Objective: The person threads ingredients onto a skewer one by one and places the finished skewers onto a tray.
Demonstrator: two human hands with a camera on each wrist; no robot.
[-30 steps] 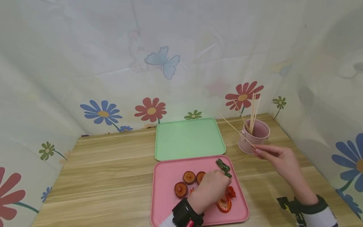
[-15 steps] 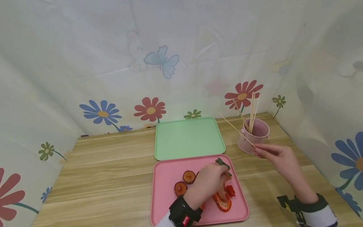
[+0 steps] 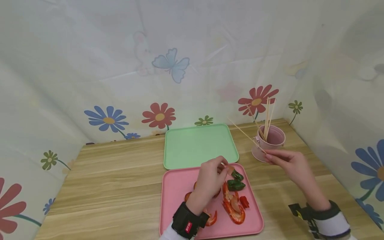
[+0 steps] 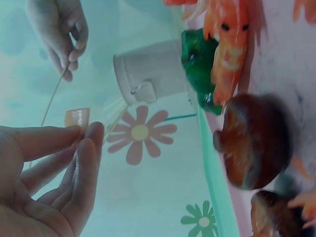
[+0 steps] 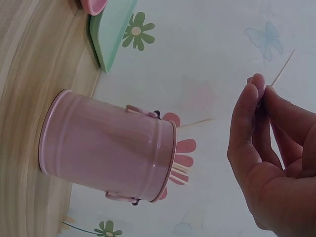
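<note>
Above the far right part of the pink tray [image 3: 174, 200], my left hand [image 3: 210, 181] pinches a small pale-orange piece [image 4: 77, 116] between thumb and fingertips; its kind does not show. My right hand [image 3: 289, 165], in front of the bucket, pinches the near end of a thin wooden skewer [image 3: 246, 134], which slants up and left toward the piece. Prawns [image 3: 234, 210], dark green vegetable pieces [image 3: 236, 185] and a red piece [image 3: 244, 201] lie on the tray. Brown mushrooms [image 4: 254, 143] show in the left wrist view, mostly hidden behind the left hand in the head view.
Behind the pink tray lies a green tray [image 3: 199, 146]. A pink bucket [image 5: 108, 143] holding several wooden skewers [image 3: 267, 123] stands at the back right of the wooden table [image 3: 120, 186]. A flower-printed curtain [image 3: 192, 93] hangs behind and at both sides.
My left hand has risen from the food, moving away and slightly left with the pale-orange piece, uncovering the green pieces and prawns. The right hand and skewer have shifted slightly left.
</note>
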